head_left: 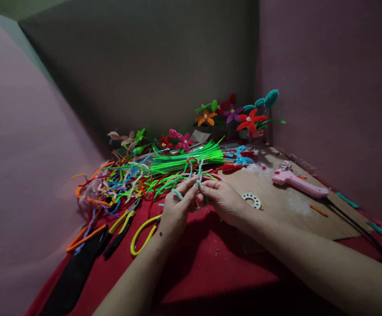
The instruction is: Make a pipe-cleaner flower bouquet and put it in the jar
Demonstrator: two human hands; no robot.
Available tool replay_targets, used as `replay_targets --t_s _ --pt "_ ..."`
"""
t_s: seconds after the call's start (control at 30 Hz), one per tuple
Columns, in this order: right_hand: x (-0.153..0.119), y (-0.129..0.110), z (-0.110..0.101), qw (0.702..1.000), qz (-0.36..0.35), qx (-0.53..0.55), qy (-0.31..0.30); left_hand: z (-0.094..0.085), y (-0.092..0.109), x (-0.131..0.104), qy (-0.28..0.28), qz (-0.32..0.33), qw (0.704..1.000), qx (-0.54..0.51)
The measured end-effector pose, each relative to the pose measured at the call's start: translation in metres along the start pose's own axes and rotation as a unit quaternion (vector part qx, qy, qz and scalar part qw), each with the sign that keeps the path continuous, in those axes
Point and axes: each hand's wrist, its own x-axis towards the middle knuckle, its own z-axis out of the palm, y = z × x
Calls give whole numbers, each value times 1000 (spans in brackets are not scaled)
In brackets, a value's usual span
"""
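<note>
Forearms (296, 248) nearest camera, left hand (178, 206) and right hand (222, 199) both pinching the pale teal pipe cleaner (200, 170) between them, over the red cloth (207, 263), near the green bundle (184, 161); free ends could snag the tangled stems (121, 180) if swung left.

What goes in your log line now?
left fingers: pinching pale-teal fuzzy strands | right fingers: pinching same strands | nearby: yellow-and-black metal pliers, pink plastic glue gun

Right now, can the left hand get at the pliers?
Likely yes: the pliers lie to its left, handles uncovered, past a yellow loop handle. The left hand is holding a pale teal stem, though, so it may need freeing first.
</note>
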Motion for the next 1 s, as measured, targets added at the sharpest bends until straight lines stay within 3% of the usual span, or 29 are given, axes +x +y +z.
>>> replay_targets --t_s 0.1,0.3,0.43,0.67,0.83,1.0 --pt "0 1 0 999 8 -35 18 0 -2 1 15 13 998 58" --pt "-3 0 -1 999 35 -42 6 -1 1 4 57 -18 995 -82" --pt "-4 -1 1 995 37 -88 -6 -4 3 6 63 -42 991 -107" --pt "-4 3 1 996 47 -74 12 -4 2 8 61 21 986 -151" --pt "-5 9 4 988 67 -125 53 1 4 5 128 64 987 -71" --pt "-11 10 10 981 57 -184 -25 2 5 3 186 79 979 -3"
